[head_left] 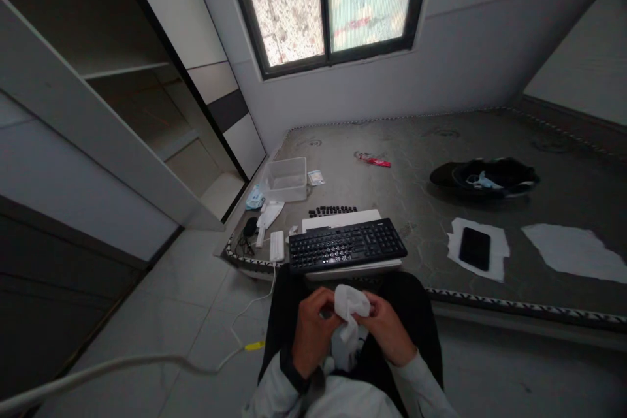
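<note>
My left hand [313, 325] and my right hand [388, 328] are raised in front of my lap, close together. Between them is a crumpled white tissue [351, 302], pinched by the fingers of both hands, with a loose end hanging down. Just beyond my hands lies a black keyboard [347, 247], slightly tilted, resting on a white box or board [377, 215] at the bed's edge. Behind it, several small black keycaps [333, 211] lie in rows on the mattress. Whether anything is wrapped inside the tissue cannot be seen.
On the mattress [406, 209] are a clear plastic bin [287, 192], a white power strip [277, 247], a red strap-like item [378, 161] and a dark cap [455, 176]. A phone [474, 248] lies on white paper. A white cable [161, 359] with a yellow tag crosses the left side.
</note>
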`<state>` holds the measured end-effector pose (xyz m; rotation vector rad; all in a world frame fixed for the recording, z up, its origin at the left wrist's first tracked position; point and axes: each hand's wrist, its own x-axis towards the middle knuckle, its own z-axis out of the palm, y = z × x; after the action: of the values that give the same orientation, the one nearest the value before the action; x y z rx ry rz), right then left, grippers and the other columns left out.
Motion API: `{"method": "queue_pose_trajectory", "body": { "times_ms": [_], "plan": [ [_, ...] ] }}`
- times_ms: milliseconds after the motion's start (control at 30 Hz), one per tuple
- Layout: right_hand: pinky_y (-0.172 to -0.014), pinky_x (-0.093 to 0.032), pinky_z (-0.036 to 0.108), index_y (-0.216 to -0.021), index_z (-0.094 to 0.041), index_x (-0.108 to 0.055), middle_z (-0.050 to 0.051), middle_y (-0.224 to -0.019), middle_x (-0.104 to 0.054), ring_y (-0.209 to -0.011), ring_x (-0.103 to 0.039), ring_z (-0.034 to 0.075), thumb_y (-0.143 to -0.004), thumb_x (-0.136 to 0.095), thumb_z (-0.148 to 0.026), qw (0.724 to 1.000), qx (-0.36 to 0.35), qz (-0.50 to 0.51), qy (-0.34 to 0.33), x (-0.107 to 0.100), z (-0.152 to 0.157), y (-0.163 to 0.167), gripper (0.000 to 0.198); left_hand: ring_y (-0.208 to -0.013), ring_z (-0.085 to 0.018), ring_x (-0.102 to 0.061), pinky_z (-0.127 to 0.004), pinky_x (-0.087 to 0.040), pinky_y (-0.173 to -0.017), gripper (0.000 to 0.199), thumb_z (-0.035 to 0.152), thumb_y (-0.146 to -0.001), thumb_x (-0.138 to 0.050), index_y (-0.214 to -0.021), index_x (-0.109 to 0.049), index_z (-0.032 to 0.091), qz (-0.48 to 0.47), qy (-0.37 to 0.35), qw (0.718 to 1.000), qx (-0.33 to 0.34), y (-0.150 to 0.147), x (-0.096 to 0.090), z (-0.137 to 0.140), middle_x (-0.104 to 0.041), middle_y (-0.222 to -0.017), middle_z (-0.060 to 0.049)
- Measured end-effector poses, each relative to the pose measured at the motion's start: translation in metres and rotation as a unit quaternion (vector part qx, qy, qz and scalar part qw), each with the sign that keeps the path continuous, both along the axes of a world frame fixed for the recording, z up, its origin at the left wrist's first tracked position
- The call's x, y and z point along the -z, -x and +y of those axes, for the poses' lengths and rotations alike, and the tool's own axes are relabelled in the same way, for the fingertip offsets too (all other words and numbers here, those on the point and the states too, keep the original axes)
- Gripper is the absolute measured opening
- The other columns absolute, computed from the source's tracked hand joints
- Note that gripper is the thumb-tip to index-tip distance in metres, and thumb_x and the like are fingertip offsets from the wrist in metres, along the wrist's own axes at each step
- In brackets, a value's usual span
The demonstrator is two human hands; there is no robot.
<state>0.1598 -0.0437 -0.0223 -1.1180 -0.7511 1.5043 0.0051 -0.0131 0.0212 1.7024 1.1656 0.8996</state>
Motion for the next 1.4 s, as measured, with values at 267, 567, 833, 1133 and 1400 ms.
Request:
{"method": "queue_pose_trajectory", "body": {
  "times_ms": [267, 567, 833, 1133, 1400],
  "plan": [
    [-0.076, -0.052, 0.032, -0.105, -0.022, -0.065, 0.003, -0.089, -0.077, -0.08, -0.07, 0.02, -0.068, -0.079, -0.033, 0.996, -0.013, 0.09, -0.021, 0.004, -0.001, 0.003, 0.041, -0.069, -0.014, -0.06, -0.023, -0.044, -0.064, 0.007, 0.012, -0.069, -0.071, -0.069, -0.071, 0.019, -0.02, 0.022, 0.999, -0.035, -0.002, 0.002, -0.002, -0.067, -0.072, 0.001],
    [-0.1, -0.049, 0.038, -0.11, -0.024, -0.063, 0.008, -0.117, -0.069, -0.109, -0.064, 0.024, -0.069, -0.079, -0.036, 0.995, 0.066, 0.005, -0.071, -0.001, -0.009, 0.014, 0.046, -0.067, -0.013, -0.06, -0.024, -0.048, -0.065, 0.014, 0.029, -0.073, -0.072, -0.074, -0.066, 0.017, -0.204, 0.171, 0.959, -0.102, -0.007, 0.005, 0.005, -0.067, -0.068, 0.002],
    [-0.086, -0.051, 0.03, -0.096, -0.023, -0.075, 0.006, -0.1, -0.072, -0.096, -0.064, 0.023, -0.072, -0.075, -0.028, 0.975, 0.102, -0.16, -0.116, -0.003, -0.01, 0.012, 0.024, -0.062, -0.012, -0.061, -0.022, -0.047, -0.064, 0.012, 0.021, -0.064, -0.079, -0.073, -0.072, 0.016, -0.217, 0.217, 0.951, -0.035, -0.012, -0.002, -0.003, -0.072, -0.066, 0.001],
    [-0.072, -0.046, 0.025, -0.081, -0.022, -0.077, 0.003, -0.081, -0.066, -0.08, -0.06, 0.019, -0.08, -0.066, -0.035, 0.978, 0.094, -0.139, -0.126, -0.016, -0.008, 0.009, 0.017, -0.063, -0.014, -0.064, -0.023, -0.046, -0.063, 0.017, 0.02, -0.059, -0.082, -0.067, -0.067, 0.016, -0.201, 0.251, 0.946, -0.04, -0.017, 0.011, -0.005, -0.071, -0.063, 0.001],
    [-0.083, -0.047, 0.03, -0.087, -0.024, -0.077, 0.005, -0.093, -0.063, -0.092, -0.06, 0.021, -0.079, -0.068, -0.037, 0.98, -0.01, -0.128, -0.149, -0.013, -0.006, 0.005, 0.017, -0.054, -0.008, -0.055, -0.019, -0.039, -0.054, 0.019, 0.02, -0.063, -0.078, -0.065, -0.06, 0.017, -0.273, 0.268, 0.922, -0.056, -0.016, 0.003, -0.008, -0.063, -0.056, 0.006]
  ]
}}
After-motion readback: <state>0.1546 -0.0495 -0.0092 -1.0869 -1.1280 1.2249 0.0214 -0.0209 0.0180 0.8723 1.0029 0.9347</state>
